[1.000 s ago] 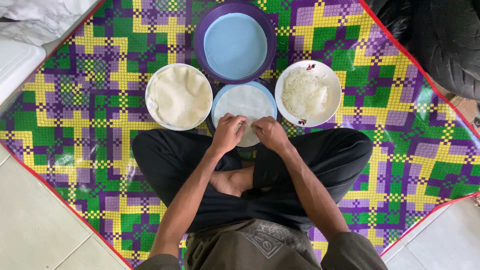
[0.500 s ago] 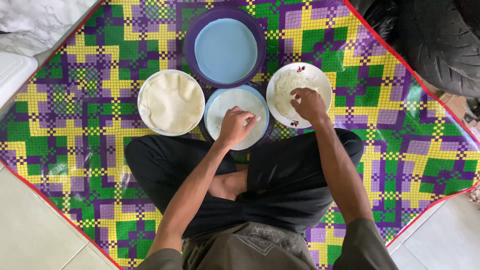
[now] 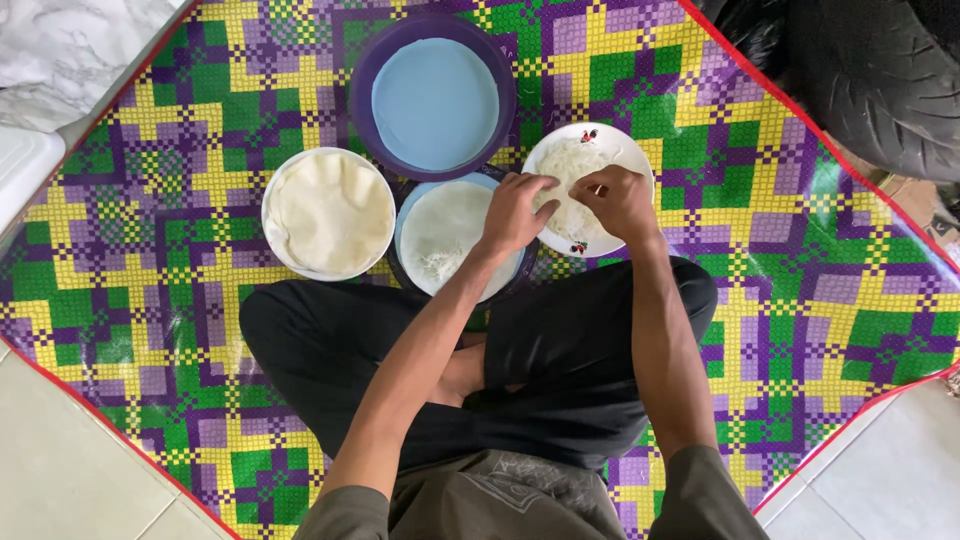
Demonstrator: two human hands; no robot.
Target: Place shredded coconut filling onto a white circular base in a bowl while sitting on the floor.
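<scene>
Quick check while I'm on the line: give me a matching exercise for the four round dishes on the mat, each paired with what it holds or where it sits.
Things:
1. Purple basin
2. Left white bowl
3. Middle plate
4. Right white plate

States:
A. Both hands, left hand and right hand, reach into its white shreds
B. Holds a pale blue disc, farthest from the person
C. Holds a thin round sheet with a few shreds near its lower edge
D. Holds a stack of cream, wrinkled sheets

Pairs: 1-B, 2-D, 3-C, 4-A
</scene>
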